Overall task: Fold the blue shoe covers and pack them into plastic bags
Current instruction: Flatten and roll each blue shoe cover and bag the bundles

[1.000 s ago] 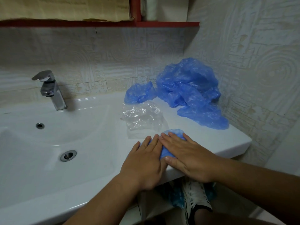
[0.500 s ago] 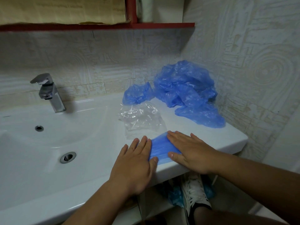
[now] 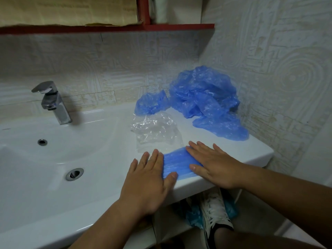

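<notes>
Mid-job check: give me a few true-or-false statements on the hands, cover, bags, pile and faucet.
Left hand and right hand press flat on the cover. True.
The bags lie in the basin. False: they lie on the counter, behind the cover.
The pile sits by the right wall. True.
The faucet is running. False: no water shows.

Left hand (image 3: 149,178) and right hand (image 3: 213,166) press flat on a blue shoe cover (image 3: 177,163) spread on the sink ledge (image 3: 256,151); clear plastic bag (image 3: 154,130) lies just behind.
</notes>
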Motion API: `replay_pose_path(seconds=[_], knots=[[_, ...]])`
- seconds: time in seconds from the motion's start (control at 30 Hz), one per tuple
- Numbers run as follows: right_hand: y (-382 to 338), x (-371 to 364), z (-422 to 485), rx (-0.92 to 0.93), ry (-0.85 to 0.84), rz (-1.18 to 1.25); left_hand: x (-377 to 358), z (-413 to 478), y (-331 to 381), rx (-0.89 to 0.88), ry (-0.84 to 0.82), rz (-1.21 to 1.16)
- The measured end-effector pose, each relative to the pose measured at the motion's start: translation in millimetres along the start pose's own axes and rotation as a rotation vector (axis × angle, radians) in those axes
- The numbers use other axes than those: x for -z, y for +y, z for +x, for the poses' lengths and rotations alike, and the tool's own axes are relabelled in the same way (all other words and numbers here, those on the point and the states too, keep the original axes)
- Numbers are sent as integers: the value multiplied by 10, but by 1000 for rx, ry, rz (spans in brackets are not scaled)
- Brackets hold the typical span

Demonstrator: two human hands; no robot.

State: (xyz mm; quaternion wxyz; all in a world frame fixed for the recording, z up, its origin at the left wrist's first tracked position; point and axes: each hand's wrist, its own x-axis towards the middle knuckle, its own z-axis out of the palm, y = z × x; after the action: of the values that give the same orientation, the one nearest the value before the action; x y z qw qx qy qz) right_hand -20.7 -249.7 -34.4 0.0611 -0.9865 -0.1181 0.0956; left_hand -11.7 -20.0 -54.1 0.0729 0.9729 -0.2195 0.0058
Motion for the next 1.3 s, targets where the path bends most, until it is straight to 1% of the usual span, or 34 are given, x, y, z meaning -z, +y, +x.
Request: replay_pose_path(seconds=[0.07, 0.17, 0.23, 0.27, 0.3, 0.43, 0.47, 0.5, 0.6, 0.67, 0.8, 0.83, 0.9, 1.0, 1.1, 1.23, 1.3], knots=[[-9, 10, -26, -3, -2, -4, -25, -21, 1, -29, 78, 17], [-44, 67, -91, 16, -54, 13, 14, -60, 10, -233, 231, 78], [-41, 92, -142, 36, -89, 40, 7, -52, 13, -330, 280, 96], [-32, 95, -160, 48, -70, 49, 16, -52, 22, -339, 276, 74], [-20, 103, -173, 65, -16, 51, 29, -57, 35, -332, 274, 43], [29, 253, -219, 142, 334, 99, 59, -86, 83, -318, 271, -12], [36, 298, -231, 153, 375, 125, 69, -90, 85, -309, 265, -27], [32, 324, -242, 161, 380, 142, 73, -80, 81, -299, 262, -46], [-3, 289, -248, 177, 259, 113, 100, -38, 76, -233, 238, -173], [18, 244, -226, 150, 221, 115, 122, -4, 64, -200, 223, -257], [112, 208, -180, 9, 318, 334, 148, 53, -18, -142, 169, -349], [120, 186, -151, -19, 345, 373, 151, 67, -52, -113, 181, -371], [118, 144, -102, -64, 384, 453, 181, 86, -102, -29, 233, -408], [112, 119, -34, -134, 401, 525, 214, 136, -190, 155, 212, -428], [101, 99, 44, -183, 431, 518, 225, 189, -239, 266, 195, -454], [36, 68, 140, -222, 478, 427, 199, 268, -234, 371, 308, -530], [2, 68, 165, -240, 490, 383, 198, 299, -257, 429, 349, -526]])
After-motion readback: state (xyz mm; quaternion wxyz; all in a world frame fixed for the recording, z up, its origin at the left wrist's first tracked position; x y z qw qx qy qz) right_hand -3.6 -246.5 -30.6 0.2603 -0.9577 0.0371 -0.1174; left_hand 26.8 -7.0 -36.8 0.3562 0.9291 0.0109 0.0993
